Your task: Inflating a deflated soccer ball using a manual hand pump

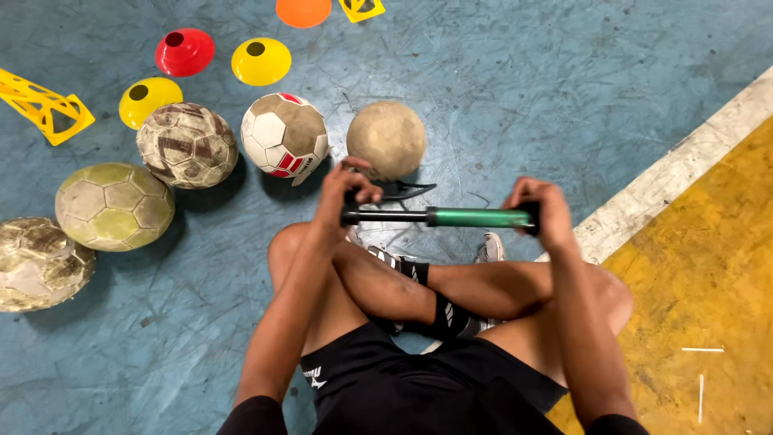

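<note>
I sit cross-legged on the floor and hold a hand pump (451,217) level in front of me, black shaft on the left and green barrel on the right. My left hand (348,193) is closed around the black handle end. My right hand (541,207) grips the far end of the green barrel. A worn tan ball (387,138) lies just beyond my left hand, apart from the pump.
Several worn footballs lie to the left: a white and red one (284,134), a brown patched one (187,144), a greenish one (114,206), a dirty one (36,263). Red (184,51), yellow (261,61) and orange (303,11) disc cones and a yellow marker (36,103) sit beyond. A white line (676,173) borders yellow floor.
</note>
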